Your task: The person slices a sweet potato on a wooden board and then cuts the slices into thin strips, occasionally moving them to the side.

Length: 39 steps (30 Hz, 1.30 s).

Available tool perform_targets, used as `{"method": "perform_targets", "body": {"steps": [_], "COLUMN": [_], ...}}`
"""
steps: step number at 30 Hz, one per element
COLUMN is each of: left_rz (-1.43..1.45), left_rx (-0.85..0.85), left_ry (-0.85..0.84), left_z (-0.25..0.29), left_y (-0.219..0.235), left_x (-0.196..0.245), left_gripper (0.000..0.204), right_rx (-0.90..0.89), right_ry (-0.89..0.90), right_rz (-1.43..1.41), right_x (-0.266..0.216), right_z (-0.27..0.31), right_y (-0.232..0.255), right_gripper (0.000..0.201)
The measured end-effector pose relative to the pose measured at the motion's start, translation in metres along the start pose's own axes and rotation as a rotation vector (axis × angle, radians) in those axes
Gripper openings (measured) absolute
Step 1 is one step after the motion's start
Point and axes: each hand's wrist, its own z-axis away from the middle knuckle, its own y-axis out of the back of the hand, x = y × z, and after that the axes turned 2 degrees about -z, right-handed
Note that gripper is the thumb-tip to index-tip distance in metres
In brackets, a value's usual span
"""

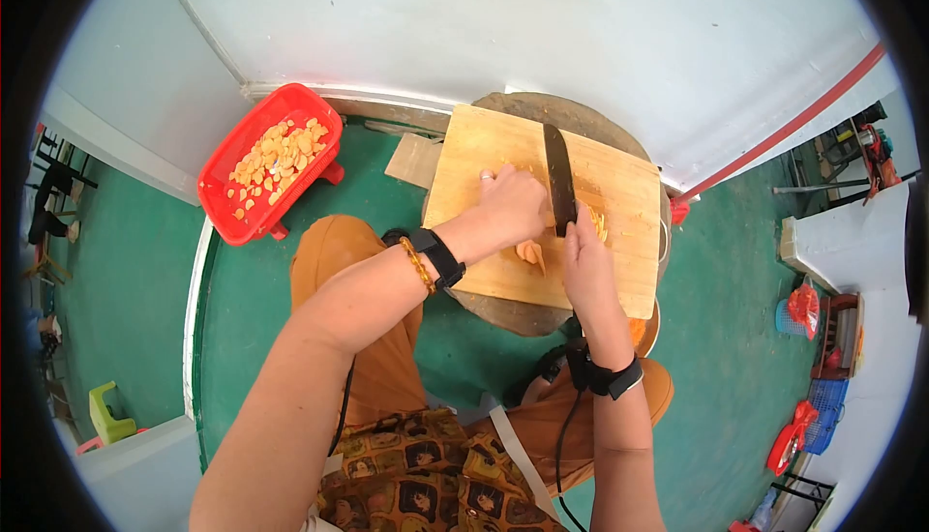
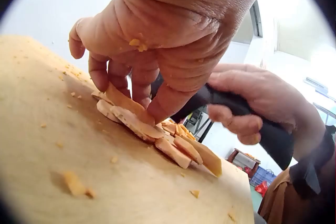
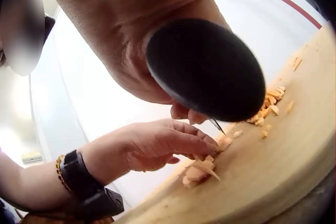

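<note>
On a wooden cutting board (image 1: 474, 145), my left hand (image 1: 515, 207) grips a small stack of orange vegetable slices (image 2: 131, 121), fingertips and thumb bent down around them. My right hand (image 1: 589, 266) holds a large dark-bladed kitchen knife (image 1: 558, 169) by its black handle (image 2: 247, 111). The blade points away from me, right beside the left hand's knuckles. More cut slices (image 1: 529, 252) lie near the left wrist. Thin orange strips (image 3: 270, 102) are heaped on the blade's right side, partly hidden by the right hand in the head view.
The board rests on a round wooden block (image 1: 619, 126) against a pale wall. A red tray (image 1: 215, 179) with many round orange slices stands on the green floor at left. A bowl (image 1: 652, 329) sits partly under the board's right front corner, by my knee.
</note>
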Motion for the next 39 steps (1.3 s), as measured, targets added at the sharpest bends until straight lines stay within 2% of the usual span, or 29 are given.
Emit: {"method": "perform_targets", "body": {"steps": [2,6,8,12,17,21,23,24,27,32,35,39], "left_rz": [0.02,-0.012,-0.012,-0.003,0.03,0.002,-0.002,0.009,0.026,0.018,0.038,0.09], "left_rx": [-0.007,0.011,0.002,0.054,-0.002,0.043,0.084,0.052,0.01,0.065,-0.055,0.003], "left_ry": [-0.007,-0.006,0.014,-0.002,0.0,-0.012,-0.021,-0.019,-0.007,-0.009,0.022,0.025], "left_z": [0.0,0.0,-0.001,-0.002,-0.001,0.0,0.0,0.0,-0.001,0.001,-0.001,0.002], "left_y": [-0.001,-0.003,-0.003,-0.008,-0.003,-0.005,-0.007,-0.006,-0.003,-0.007,0.0,-0.001], "left_x": [-0.002,-0.002,0.0,-0.002,-0.003,-0.003,-0.003,-0.002,-0.004,-0.003,-0.001,0.002], "left_gripper": [0.007,0.006,0.006,0.006,0.007,0.006,0.005,0.005,0.004,0.005,0.006,0.008], "right_rx": [-0.045,-0.072,-0.055,-0.044,-0.02,0.006,-0.022,-0.036,-0.093,-0.079,-0.066,-0.079], "right_ry": [-0.091,-0.197,-0.195,-0.087,-0.121,-0.117,-0.077,-0.055,-0.188,-0.13,-0.118,-0.12], "right_rz": [-0.086,-0.156,-0.163,0.001,-0.085,-0.151,-0.12,-0.104,-0.109,-0.075,-0.057,-0.009], "right_x": [0.005,-0.015,-0.024,-0.005,-0.009,-0.023,-0.01,-0.009,-0.014,-0.009,-0.006,-0.007], "right_z": [-0.003,-0.003,-0.001,-0.001,-0.003,0.001,0.001,0.0,-0.002,-0.001,-0.003,-0.001], "right_y": [0.003,0.017,0.019,0.002,0.008,0.013,0.006,0.005,0.01,0.01,0.009,0.008], "right_gripper": [0.038,0.038,0.039,0.04,0.037,0.036,0.039,0.04,0.04,0.04,0.04,0.04]}}
